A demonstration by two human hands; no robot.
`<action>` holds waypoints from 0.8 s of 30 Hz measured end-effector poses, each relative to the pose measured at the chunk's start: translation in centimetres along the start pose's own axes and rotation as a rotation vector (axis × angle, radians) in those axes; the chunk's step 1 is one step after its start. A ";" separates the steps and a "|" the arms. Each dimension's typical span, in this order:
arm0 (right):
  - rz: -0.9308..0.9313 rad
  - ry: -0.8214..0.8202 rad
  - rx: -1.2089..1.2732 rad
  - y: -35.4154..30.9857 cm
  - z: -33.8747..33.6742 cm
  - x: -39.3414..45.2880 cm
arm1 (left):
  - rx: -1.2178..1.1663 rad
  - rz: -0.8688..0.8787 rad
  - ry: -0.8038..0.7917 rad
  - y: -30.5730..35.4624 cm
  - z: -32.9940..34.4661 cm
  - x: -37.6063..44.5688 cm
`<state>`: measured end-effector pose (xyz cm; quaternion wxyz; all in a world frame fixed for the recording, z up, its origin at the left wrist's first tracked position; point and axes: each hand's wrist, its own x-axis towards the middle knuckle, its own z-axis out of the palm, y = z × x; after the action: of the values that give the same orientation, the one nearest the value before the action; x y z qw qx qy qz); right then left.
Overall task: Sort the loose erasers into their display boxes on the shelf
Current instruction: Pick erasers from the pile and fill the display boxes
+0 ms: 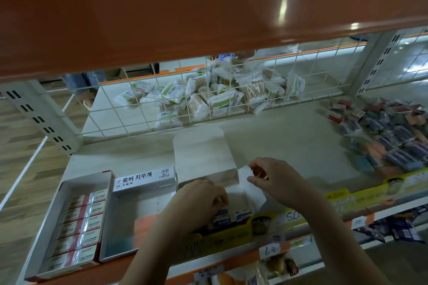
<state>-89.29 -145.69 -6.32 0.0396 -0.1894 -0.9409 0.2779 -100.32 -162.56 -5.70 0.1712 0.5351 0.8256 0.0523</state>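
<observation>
— Three display boxes [69, 222] sit in a row at lower left to lower centre of the shelf [289, 141], under the orange shelf [162, 7] filling the top of frame. What's in them?

— From my remote seat: far-left box is packed w/ red-and-white erasers [83, 227]. Middle box [129, 217] has a Korean-lettered lid flap and looks nearly bare inside. Third box [208, 169], centre, has its big white lid standing open.

— Loose stock?

— Pile of loose erasers [389, 136] at right edge, well apart from the boxes. Cotton-swab packs [208, 92] behind the wire grid, upper centre.

— Hands?

— Left hand [199, 199] is down in the third box, fingers curled round blue-and-white erasers [231, 215] at its front. Right hand [275, 178] pinches that box's white side flap [251, 185] btwn thumb and fingers.
</observation>
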 end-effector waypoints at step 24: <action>0.281 0.167 -0.346 17.4 -14.1 -4.9 | 0.259 0.376 0.245 20.3 -4.6 19.8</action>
<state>-76.38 -126.96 -3.61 0.0454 -0.3448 -0.9324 0.0984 -91.60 -135.71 -0.39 -0.0127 0.6864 0.7259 0.0412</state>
